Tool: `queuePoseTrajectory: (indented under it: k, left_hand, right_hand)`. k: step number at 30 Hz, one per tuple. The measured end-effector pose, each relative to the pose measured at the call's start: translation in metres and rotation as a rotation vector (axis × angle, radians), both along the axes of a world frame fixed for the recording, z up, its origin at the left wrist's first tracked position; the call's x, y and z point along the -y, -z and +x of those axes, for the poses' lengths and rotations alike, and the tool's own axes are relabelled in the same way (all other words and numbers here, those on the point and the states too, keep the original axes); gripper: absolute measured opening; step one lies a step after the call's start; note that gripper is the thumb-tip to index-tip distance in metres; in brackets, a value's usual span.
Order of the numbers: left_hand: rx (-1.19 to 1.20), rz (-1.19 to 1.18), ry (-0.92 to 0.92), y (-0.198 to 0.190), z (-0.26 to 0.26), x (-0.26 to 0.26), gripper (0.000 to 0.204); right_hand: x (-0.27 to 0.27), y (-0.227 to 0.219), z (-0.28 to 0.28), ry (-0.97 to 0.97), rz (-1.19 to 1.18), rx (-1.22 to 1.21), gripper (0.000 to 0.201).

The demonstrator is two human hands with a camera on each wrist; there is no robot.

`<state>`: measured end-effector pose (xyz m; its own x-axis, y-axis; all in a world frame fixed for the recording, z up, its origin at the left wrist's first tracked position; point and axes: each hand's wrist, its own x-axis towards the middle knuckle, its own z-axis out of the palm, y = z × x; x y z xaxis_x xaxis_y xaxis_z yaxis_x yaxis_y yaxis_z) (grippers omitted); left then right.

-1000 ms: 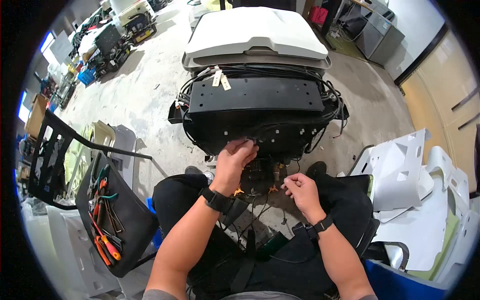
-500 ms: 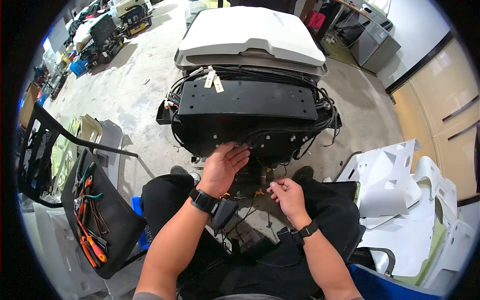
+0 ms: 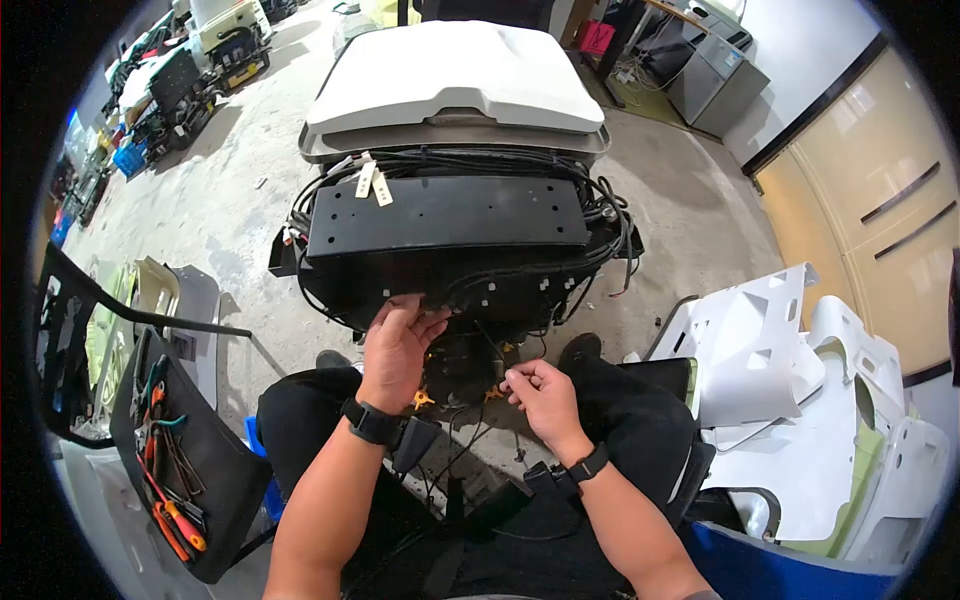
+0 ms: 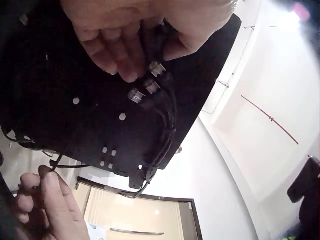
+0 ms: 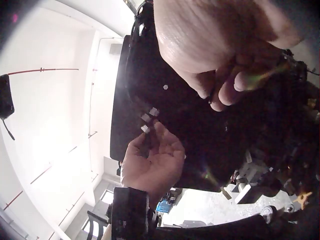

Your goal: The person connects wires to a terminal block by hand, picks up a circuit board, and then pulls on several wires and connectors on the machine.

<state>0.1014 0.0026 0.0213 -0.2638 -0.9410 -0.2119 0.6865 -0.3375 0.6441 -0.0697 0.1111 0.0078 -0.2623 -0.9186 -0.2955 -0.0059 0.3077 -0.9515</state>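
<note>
In the head view my left hand (image 3: 395,350) is raised against the lower front of a black housing (image 3: 350,275). The left wrist view shows its fingers and thumb round dark cables beside small clear-ended connectors (image 4: 136,96). Lower and to the right, my right hand (image 3: 545,400) pinches a thin black strand (image 4: 58,161) between thumb and forefinger, apart from the left hand. The strand's far end is lost against the dark panel. In the right wrist view the right hand (image 5: 225,50) covers most of what it pinches.
A white cover (image 3: 460,75) tops the machine, with looped cables and paper tags (image 3: 381,188) below it. Pliers and screwdrivers (image 3: 183,525) lie on a dark seat at the left. White panels (image 3: 760,370) stand at the right, beside a blue container (image 3: 780,565).
The head view has shifted, putting the machine further left. My left fingers are less bunched than a second ago. My right hand has moved slightly closer to the housing.
</note>
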Motion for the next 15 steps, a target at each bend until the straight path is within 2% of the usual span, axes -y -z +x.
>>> queuePoseTrajectory:
  k: [2,4,8,10,12,15]
  left_hand:
    - [-0.035,0.014,0.026,-0.006,-0.001,0.0,0.011]
    - [-0.011,-0.119,0.079,-0.006,-0.002,0.0,0.009]
    - [0.001,-0.109,0.13,-0.018,0.001,-0.003,0.011]
    - [0.02,-0.142,0.171,-0.021,0.003,-0.004,0.011]
    - [0.002,-0.167,0.208,-0.015,0.003,-0.002,0.011]
    - [-0.05,-0.088,0.134,-0.008,0.005,-0.002,0.016]
  right_hand:
    - [0.0,-0.004,0.0,0.013,0.007,0.002,0.016]
    - [-0.001,-0.002,-0.001,0.011,-0.044,0.018,0.017]
    - [-0.001,0.008,0.0,0.012,-0.085,0.021,0.016]
    - [0.0,0.012,-0.001,-0.019,-0.074,-0.06,0.016]
    - [-0.001,-0.005,-0.003,-0.004,-0.071,-0.067,0.015]
    - [-0.001,-0.011,-0.004,0.007,-0.117,0.022,0.015]
